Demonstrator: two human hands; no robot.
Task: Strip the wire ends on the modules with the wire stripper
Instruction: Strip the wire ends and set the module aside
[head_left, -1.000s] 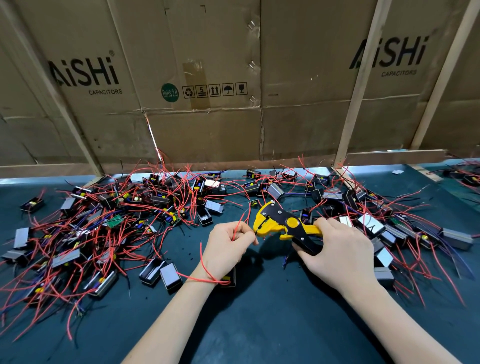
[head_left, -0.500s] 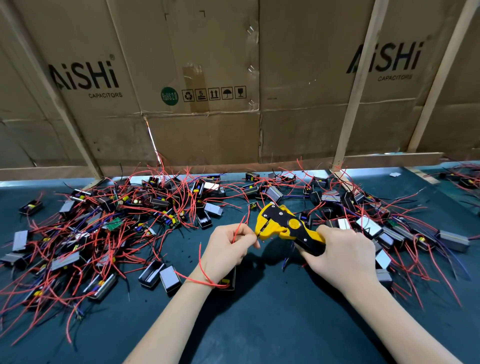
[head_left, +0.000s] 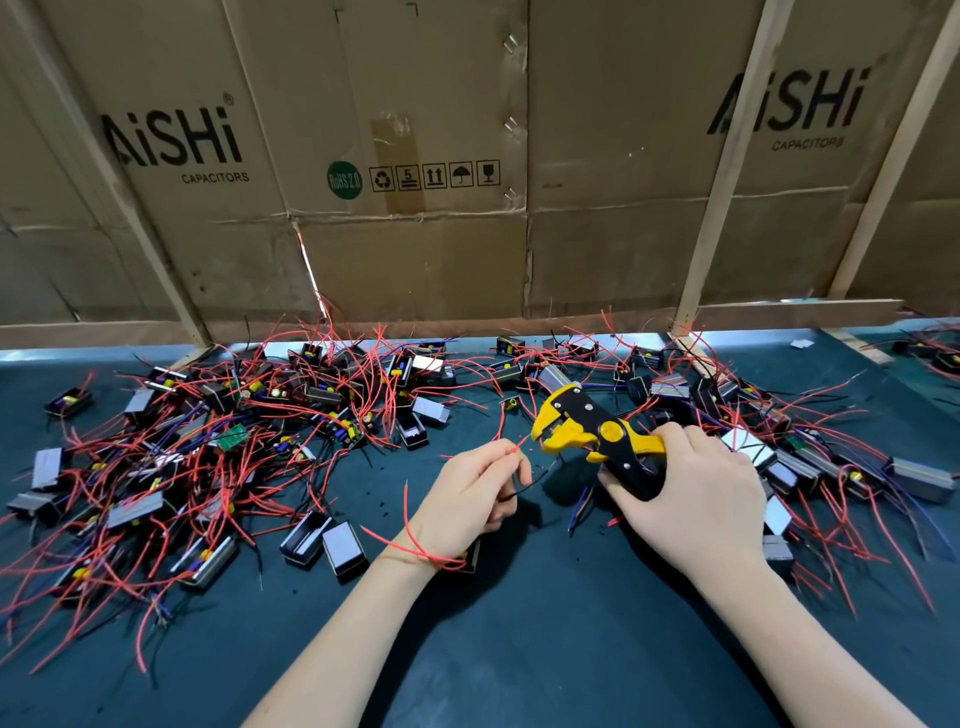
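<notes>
My right hand (head_left: 685, 499) grips the black handles of the yellow and black wire stripper (head_left: 587, 428), whose jaws point left. My left hand (head_left: 470, 499) pinches a red wire (head_left: 514, 448) near its end, and the wire's tip sits just left of the jaws, a small gap apart. A thin black wire (head_left: 530, 480) also sticks out of the left hand's fingers. The red wire loops over my left wrist down to a small black module (head_left: 470, 560), mostly hidden under that wrist.
Several small modules with red, black and blue wires lie in a pile (head_left: 218, 441) on the left and another (head_left: 810, 457) on the right, on a dark green mat (head_left: 519, 649). Two modules (head_left: 324, 540) lie left of my forearm. A cardboard wall (head_left: 415, 208) closes the back.
The stripper has drawn to the right, off the red wire, so the wire's end now shows free before the jaws. My left hand has kept its pinch and stayed about where it was.
</notes>
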